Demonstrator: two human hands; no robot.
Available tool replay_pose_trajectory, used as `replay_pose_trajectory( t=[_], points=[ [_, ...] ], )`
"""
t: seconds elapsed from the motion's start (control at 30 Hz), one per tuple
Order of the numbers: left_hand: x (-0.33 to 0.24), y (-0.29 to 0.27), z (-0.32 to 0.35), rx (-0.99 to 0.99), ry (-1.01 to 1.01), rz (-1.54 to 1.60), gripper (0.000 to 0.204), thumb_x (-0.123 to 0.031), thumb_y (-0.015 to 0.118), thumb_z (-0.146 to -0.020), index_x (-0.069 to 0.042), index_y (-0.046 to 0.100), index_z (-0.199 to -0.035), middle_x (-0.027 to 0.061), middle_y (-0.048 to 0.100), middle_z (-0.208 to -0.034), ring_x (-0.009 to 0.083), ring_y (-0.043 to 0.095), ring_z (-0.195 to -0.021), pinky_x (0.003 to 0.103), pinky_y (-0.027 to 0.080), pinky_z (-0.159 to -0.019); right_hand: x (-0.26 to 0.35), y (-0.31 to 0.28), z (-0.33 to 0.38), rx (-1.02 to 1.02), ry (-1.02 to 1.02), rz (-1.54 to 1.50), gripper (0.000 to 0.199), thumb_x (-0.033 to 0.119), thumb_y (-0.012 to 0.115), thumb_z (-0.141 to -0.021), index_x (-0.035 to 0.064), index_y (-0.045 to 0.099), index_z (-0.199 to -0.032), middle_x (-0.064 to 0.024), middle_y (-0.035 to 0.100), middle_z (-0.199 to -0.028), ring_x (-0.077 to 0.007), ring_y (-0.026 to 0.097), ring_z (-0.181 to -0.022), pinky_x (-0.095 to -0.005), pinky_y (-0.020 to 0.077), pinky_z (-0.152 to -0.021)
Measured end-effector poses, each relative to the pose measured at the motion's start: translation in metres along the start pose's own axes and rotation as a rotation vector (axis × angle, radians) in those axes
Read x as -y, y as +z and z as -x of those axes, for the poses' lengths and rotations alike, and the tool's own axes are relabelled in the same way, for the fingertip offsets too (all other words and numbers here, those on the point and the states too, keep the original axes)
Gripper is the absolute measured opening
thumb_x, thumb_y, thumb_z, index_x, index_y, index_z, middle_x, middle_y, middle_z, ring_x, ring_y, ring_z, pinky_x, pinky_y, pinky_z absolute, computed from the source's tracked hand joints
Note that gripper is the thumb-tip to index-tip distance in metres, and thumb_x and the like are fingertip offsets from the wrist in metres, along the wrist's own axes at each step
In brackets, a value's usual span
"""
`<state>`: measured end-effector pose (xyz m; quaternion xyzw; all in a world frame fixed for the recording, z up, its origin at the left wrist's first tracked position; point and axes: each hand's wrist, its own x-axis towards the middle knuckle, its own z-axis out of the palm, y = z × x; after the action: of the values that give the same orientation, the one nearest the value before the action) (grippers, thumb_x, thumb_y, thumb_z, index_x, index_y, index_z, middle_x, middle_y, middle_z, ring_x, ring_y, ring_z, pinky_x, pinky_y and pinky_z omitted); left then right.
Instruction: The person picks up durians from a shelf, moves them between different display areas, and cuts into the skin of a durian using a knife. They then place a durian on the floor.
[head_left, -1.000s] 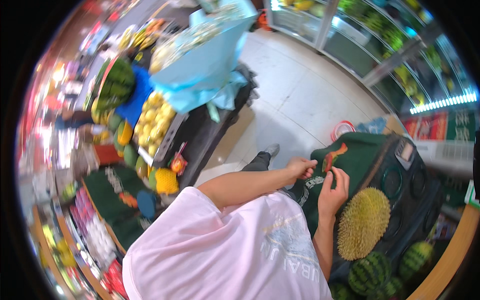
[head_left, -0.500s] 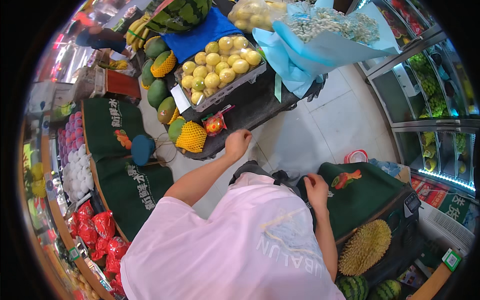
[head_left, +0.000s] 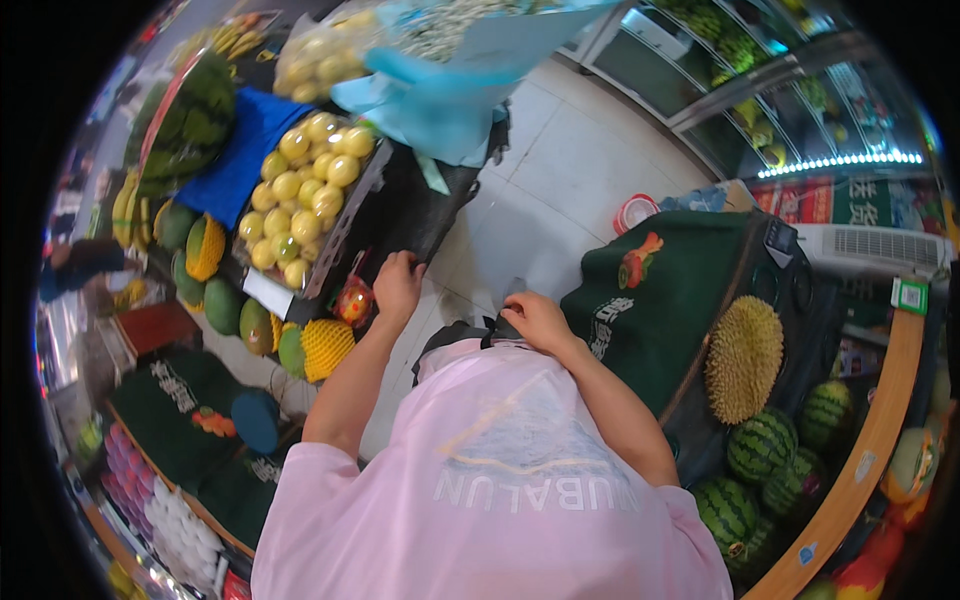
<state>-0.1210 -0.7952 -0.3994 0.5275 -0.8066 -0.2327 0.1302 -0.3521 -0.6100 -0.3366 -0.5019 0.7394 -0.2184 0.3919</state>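
Observation:
My left hand [head_left: 398,287] is at the edge of the black-covered table [head_left: 425,205], its fingers curled in; whether anything is inside them is hidden. Just left of it lies a small red and orange packet [head_left: 353,301]. Behind that stands a clear crate of yellow round fruit [head_left: 305,190]. Mangoes, one in a yellow foam net [head_left: 327,349], line the table's left side. In front of my waist my right hand [head_left: 535,320] has its fingers bent beside a black strap [head_left: 492,331]; what they hold, if anything, cannot be made out.
A blue-wrapped bouquet [head_left: 420,95] and a cut watermelon [head_left: 200,125] stand at the back. On the right are a green-covered counter [head_left: 650,320], a durian [head_left: 745,358] and several watermelons [head_left: 762,445]. A blue round stool [head_left: 255,420] is at left. Lit fruit coolers [head_left: 790,110] stand far right.
My view has turned to the right, so the table and crate appear farther left. My right hand has come in from the green counter's edge to my waist. The left hand stays near the table edge.

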Motion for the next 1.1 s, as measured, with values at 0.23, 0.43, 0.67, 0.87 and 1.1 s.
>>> replay_pose_trajectory(
  t=[0.23,0.43,0.67,0.87,1.1],
  points=[
    [-0.009,-0.005,-0.007,0.044,-0.066,-0.074,0.024,-0.021,0.078,-0.081,-0.005,0.066,-0.095,0.0138,0.067,-0.094,0.0345,0.066,-0.092,0.046,0.053,-0.078,-0.096,-0.034,-0.032,-0.137,0.154,-0.070,0.031,0.032,0.067,-0.088,0.0045,0.074,-0.099,-0.0172,0.073,-0.092,-0.0358,0.070,-0.086,-0.0441,0.0535,-0.075],
    [-0.016,-0.002,-0.009,0.044,-0.156,-0.142,0.023,-0.020,0.079,-0.077,-0.006,0.067,-0.091,0.0136,0.068,-0.094,0.0331,0.066,-0.096,0.046,0.054,-0.080,-0.139,-0.060,-0.094,-0.065,0.089,-0.116,0.032,0.033,0.066,-0.089,0.0016,0.074,-0.094,-0.0194,0.072,-0.085,-0.0366,0.070,-0.081,-0.0436,0.0533,-0.073],
    [-0.024,0.008,-0.002,0.016,-0.228,-0.190,0.021,-0.018,0.079,-0.077,-0.008,0.065,-0.088,0.0113,0.066,-0.094,0.0318,0.065,-0.095,0.045,0.054,-0.079,-0.139,-0.061,-0.174,0.076,-0.057,-0.025,0.028,0.029,0.069,-0.088,0.0029,0.076,-0.096,-0.0178,0.075,-0.086,-0.0336,0.072,-0.081,-0.0408,0.0552,-0.074],
    [-0.021,0.016,0.005,0.014,-0.261,-0.208,0.023,-0.018,0.079,-0.076,-0.006,0.064,-0.088,0.0133,0.066,-0.094,0.0330,0.065,-0.095,0.045,0.055,-0.079,-0.100,-0.050,-0.199,0.160,-0.148,0.091,0.027,0.029,0.070,-0.088,0.0042,0.077,-0.096,-0.0169,0.075,-0.088,-0.0321,0.074,-0.082,-0.0414,0.0568,-0.076],
    [-0.020,-0.014,-0.021,0.106,-0.137,-0.225,0.015,-0.012,0.073,-0.076,-0.005,0.065,-0.086,0.0153,0.068,-0.091,0.0334,0.069,-0.091,0.044,0.058,-0.076,-0.070,-0.025,-0.160,0.011,-0.078,-0.018,0.027,0.028,0.070,-0.089,0.0038,0.076,-0.098,-0.0155,0.076,-0.090,-0.0291,0.073,-0.080,-0.0391,0.0568,-0.075]
  ],
)
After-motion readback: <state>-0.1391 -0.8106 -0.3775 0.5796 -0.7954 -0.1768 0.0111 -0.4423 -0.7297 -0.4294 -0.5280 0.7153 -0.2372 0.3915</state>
